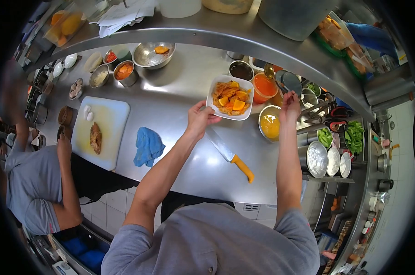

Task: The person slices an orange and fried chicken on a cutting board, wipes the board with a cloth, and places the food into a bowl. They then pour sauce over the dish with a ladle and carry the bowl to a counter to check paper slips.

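Observation:
My left hand (202, 118) grips the near-left rim of a white square bowl (208, 98), thumb over the edge. Inside it lie browned food pieces and orange wedges (238, 105). My right hand (290, 104) is raised beside it, fingers pinched on what looks like the thin handle of a spoon (269, 70); the grip is partly hidden. The spoon's bowl is above a tub of orange-red sauce (265, 87). Below my right hand stands a metal bowl of yellow liquid (269, 124). A yellow-handled knife (241, 166) lies under my left wrist on the steel counter.
A blue cloth (148, 146) and a white cutting board (107, 153) with a browned piece of food lie left. A co-worker (35, 183) stands at the board. Overhead runs a steel shelf (207, 34). Flour bowls (317, 159) and greens (355, 137) are right.

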The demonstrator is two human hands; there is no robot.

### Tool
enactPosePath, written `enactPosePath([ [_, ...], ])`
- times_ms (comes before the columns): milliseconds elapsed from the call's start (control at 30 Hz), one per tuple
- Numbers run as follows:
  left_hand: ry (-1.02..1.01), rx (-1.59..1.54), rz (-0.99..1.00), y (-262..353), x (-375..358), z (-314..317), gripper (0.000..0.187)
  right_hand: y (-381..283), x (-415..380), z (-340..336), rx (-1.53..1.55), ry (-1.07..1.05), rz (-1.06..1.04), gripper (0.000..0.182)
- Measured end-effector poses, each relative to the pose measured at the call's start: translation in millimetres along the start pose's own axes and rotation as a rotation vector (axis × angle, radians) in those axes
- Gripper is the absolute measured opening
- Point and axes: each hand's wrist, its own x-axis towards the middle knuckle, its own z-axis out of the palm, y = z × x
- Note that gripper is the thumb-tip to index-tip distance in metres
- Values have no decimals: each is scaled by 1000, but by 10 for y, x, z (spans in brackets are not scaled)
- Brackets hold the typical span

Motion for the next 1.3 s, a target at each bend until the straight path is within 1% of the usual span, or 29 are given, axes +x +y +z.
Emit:
enactPosePath([
  [67, 14, -1, -2, 23, -46, -47, 33, 133, 133, -40, -101, 16, -63, 20],
  [100, 22, -3, 1, 33, -80, -73, 34, 228, 221, -95, -248, 5, -123, 22],
  [200, 37, -8, 8, 103, -197, -170, 37, 507, 410, -337, -470, -157, -201, 22],
  [233, 43, -9, 10, 136, -233, -206, 38, 584, 447, -392, -514, -174, -217, 21],
  [333, 77, 5, 12, 214, -386, -391, 38, 728, 520, -542, -590, -236, -167, 21],
  [367, 95, 9, 13, 228, -456, -478, 39, 770, 530, -617, -557, -240, -125, 21],
  [400, 118, 10, 16, 242, -546, -598, 39, 583, 381, -590, -754, -378, -96, 34],
  [433, 144, 12, 17, 247, -656, -718, 40, 389, -41, -352, -864, -253, -45, 52],
  [467, 172, 19, 26, 233, -784, -843, 41, 288, -140, -467, -1027, -348, -92, 66],
  [500, 195, 24, 38, 205, -930, -1000, 42, 338, -387, -510, -951, -179, -78, 67],
  [533, 218, 30, 45, 169, -1086, -1134, 44, 388, -534, -588, -1059, -160, -129, 60],
  [567, 264, 16, 64, 131, -1252, -1254, 46, 348, -899, -504, -929, -167, 5, 54],
  [633, 340, 31, 51, 31, -1617, -1535, 46, 572, -1297, -720, -1032, -284, 1, 40],
  [700, 420, 39, 41, -144, -1990, -1796, 46, 877, -1706, -909, -964, -438, 19, 28],
  [767, 498, 39, 41, -340, -2341, -2009, 46, 1056, -2189, -832, -1015, -492, 158, 25],
  [800, 509, -4, 35, -391, -2528, -2059, 46, 1143, -2404, -779, -1024, -562, 213, 23],
  [867, 594, -85, 40, -549, -2841, -2107, 45, 1290, -2765, -673, -1039, -706, 314, 19],
  [967, 651, -167, 62, -812, -3230, -2163, 44, 1504, -3178, -618, -1112, -1064, 293, 18],
  [1067, 688, -196, 96, -991, -3571, -2159, 44, 1532, -3521, -481, -1234, -1434, 133, 17],
  [1100, 697, -221, 120, -1044, -3675, -2152, 43, 1520, -3632, -414, -1215, -1487, 141, 17],
  [1200, 755, -298, 172, -1090, -3967, -2043, 43, 1627, -3812, -395, -1190, -1534, 106, 18],
  [1233, 793, -305, 159, -1100, -4049, -2006, 42, 1677, -3875, -387, -1150, -1525, 171, 17],
  [1300, 823, -295, 198, -1193, -4205, -1993, 42, 1736, -3970, -382, -1096, -1510, 317, 17],
])
